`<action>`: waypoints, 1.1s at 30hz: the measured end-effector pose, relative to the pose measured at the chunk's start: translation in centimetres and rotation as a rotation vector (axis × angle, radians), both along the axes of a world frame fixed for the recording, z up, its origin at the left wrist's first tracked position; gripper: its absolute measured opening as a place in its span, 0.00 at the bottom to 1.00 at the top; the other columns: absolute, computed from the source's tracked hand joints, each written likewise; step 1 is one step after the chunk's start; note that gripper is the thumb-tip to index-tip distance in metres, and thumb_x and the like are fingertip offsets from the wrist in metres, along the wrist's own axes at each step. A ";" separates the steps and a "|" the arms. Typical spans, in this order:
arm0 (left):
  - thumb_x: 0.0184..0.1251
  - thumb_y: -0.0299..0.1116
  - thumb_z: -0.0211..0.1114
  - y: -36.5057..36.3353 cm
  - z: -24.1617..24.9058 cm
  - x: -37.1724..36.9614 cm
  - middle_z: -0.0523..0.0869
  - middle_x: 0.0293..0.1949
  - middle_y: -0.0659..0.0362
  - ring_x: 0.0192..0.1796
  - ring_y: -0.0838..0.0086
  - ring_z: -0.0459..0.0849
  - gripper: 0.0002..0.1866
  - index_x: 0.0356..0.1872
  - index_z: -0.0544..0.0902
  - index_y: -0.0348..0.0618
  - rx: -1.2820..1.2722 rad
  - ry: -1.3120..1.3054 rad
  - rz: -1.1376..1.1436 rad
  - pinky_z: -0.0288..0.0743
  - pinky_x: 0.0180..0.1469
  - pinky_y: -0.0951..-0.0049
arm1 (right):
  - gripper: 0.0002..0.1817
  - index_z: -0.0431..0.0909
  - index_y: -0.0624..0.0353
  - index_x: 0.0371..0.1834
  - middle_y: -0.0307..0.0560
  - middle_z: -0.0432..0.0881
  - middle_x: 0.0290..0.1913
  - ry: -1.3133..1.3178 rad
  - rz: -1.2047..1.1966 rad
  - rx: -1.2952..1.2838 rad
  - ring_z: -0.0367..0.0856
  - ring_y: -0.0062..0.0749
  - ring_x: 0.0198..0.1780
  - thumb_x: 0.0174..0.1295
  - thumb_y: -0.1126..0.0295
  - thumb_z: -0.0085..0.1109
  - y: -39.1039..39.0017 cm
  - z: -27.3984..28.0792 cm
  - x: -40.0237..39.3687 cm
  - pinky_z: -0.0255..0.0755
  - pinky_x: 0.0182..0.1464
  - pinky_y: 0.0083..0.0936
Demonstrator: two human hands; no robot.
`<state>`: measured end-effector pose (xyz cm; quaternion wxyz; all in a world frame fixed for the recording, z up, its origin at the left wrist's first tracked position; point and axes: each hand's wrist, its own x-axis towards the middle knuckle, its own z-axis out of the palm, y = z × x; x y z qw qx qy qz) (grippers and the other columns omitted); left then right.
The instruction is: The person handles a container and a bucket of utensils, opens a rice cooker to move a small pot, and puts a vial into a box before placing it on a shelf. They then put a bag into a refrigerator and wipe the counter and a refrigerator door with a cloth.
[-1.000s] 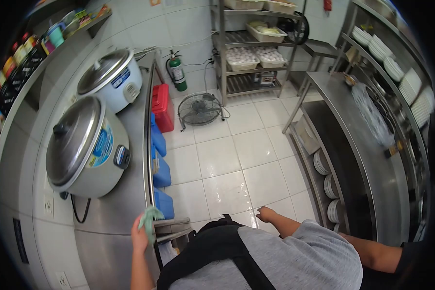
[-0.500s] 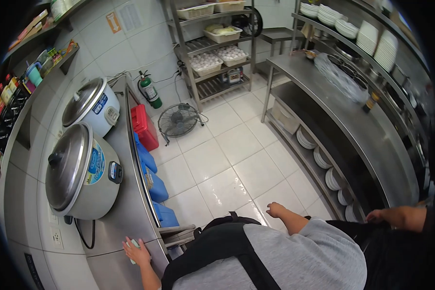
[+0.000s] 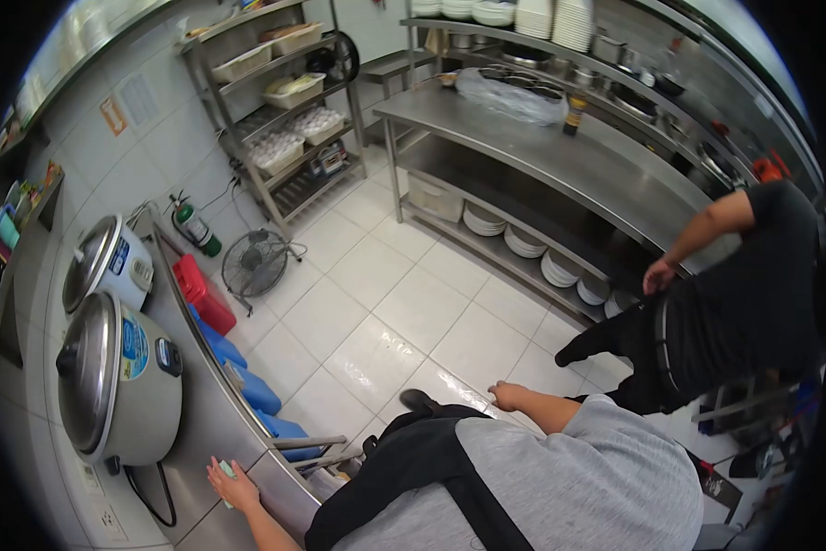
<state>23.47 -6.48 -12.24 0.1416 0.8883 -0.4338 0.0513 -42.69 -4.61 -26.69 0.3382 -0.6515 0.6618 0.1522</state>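
Observation:
My left hand (image 3: 235, 484) rests on the steel counter (image 3: 213, 422) at the lower left, pressed over a pale green cloth or sponge (image 3: 228, 471). Just beyond it stands a large rice cooker (image 3: 124, 381) with a dark cord, and a second cooker (image 3: 110, 262) is behind that one. My right hand (image 3: 505, 396) hangs over the tiled floor near my body, touching nothing. Its fingers look curled, but whether they hold anything is too small to tell.
A co-worker (image 3: 735, 285) in dark clothes stands at the right beside a long steel table (image 3: 606, 179). Blue containers (image 3: 252, 390), a red container (image 3: 202, 296), a floor fan (image 3: 254, 263) and a fire extinguisher (image 3: 195, 227) line the counter's side. A rack (image 3: 284, 156) holds eggs.
The view has turned right, bringing the co-worker more fully into sight. My left hand still lies over the cloth or sponge on the counter.

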 end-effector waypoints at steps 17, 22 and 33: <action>0.69 0.48 0.57 5.4 -0.3 -3.0 0.60 0.73 0.48 0.74 0.56 0.57 0.36 0.74 0.56 0.47 -0.029 -0.004 0.022 0.50 0.74 0.53 | 0.29 0.67 0.55 0.67 0.60 0.78 0.57 0.024 0.072 0.018 0.76 0.52 0.59 0.62 0.61 0.58 3.0 1.2 -6.8 0.71 0.59 0.43; 0.70 0.45 0.56 8.8 0.0 -6.0 0.62 0.72 0.49 0.73 0.56 0.60 0.34 0.73 0.57 0.48 -0.006 -0.049 0.139 0.52 0.73 0.53 | 0.26 0.68 0.56 0.65 0.56 0.83 0.48 -0.165 0.015 -0.178 0.79 0.52 0.53 0.63 0.62 0.56 1.6 2.4 -9.3 0.73 0.56 0.43; 0.75 0.48 0.48 13.5 3.7 -12.0 0.55 0.76 0.57 0.74 0.55 0.58 0.31 0.76 0.51 0.63 0.472 -0.025 0.526 0.59 0.69 0.42 | 0.27 0.73 0.55 0.62 0.55 0.83 0.51 -0.086 -0.229 0.120 0.79 0.51 0.55 0.61 0.56 0.59 18.7 -9.9 -29.0 0.73 0.57 0.41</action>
